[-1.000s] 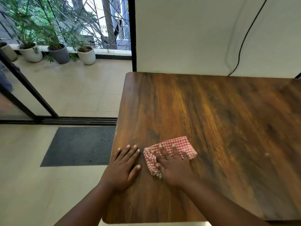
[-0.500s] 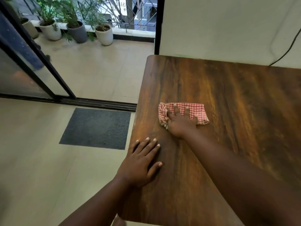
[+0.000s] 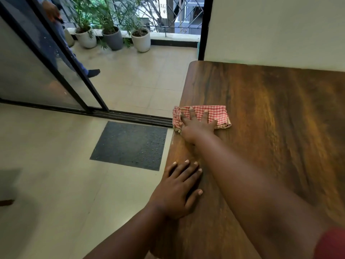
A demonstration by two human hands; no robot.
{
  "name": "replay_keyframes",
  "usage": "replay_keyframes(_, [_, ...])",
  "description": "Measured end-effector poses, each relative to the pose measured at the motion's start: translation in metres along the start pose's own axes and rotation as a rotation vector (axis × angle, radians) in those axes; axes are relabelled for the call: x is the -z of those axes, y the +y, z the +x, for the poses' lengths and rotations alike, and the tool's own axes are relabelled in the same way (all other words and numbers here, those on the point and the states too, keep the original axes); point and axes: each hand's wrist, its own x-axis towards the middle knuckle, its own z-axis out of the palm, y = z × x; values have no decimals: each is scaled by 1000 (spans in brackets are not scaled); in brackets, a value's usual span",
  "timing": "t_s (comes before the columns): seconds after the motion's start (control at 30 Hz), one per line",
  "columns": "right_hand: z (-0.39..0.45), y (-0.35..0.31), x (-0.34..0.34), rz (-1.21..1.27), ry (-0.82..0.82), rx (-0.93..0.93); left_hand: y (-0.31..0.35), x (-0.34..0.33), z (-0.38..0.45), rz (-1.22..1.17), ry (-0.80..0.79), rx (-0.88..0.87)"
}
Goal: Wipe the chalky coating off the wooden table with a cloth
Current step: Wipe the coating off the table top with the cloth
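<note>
Head view showed the right hand point(image 3: 196, 126) flat with fingers spread, pressing the red-checked cloth point(image 3: 201, 116) onto the wooden table point(image 3: 270, 128). A second before, that cloth lay close to the person, just beside the left hand; half a second later it was partway up the board, and by this moment it had reached farther out and leftward — its bunched end sat at the table's left edge, possibly hanging slightly past it. The left hand point(image 3: 179, 193) had stayed put, open and flat on the wood near the same edge, bracing the body. I judged this an outward wiping stroke along the left margin. A faint pale film seemed to remain on the wood near that edge between the two hands, so the strip likely needed another pass — the grain elsewhere looked dark and clean, though motion blur made that uncertain. As for writing, part of a sign showed beyond the balcony grille; it was too cut off to make out.
</note>
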Motion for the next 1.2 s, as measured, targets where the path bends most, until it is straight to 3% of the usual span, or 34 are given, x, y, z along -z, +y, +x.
replay_keyframes(0.1, [-17, -6, -6, -61, -18, 92, 4, 6, -3, -49, 66, -25])
replay_keyframes(0.17, [-34, -10, -14, -83, -8, 160, 5, 9, -9, -158, 195, -12])
replay_keyframes(0.33, [-86, -9, -39, -58, -1, 292, -5, 22, -28, -338, 521, 286])
replay_keyframes(0.47, [-135, -11, -62, -47, 16, 363, -14, 41, -29, -520, 625, 490])
replay_keyframes(0.53, [-162, -14, -72, -51, 9, 394, -15, 49, -24, -522, 563, 564])
replay_keyframes(0.63, [-206, -20, -84, -68, -15, 449, -9, 51, -16, -354, 341, 563])
replay_keyframes(0.77, [-258, -21, -95, -100, -17, 538, 9, 37, -16, -21, -12, 377])
replay_keyframes(0.87, [-285, -12, -101, -109, -38, 537, 29, 17, -24, 88, -171, 290])
replay_keyframes(1.03, [-310, 24, -107, -13, -107, 521, 56, 0, -33, 137, -216, 257])
replay_keyframes(1.2, [-333, 79, -111, -11, -44, 418, 84, -1, -34, 128, -231, 192])
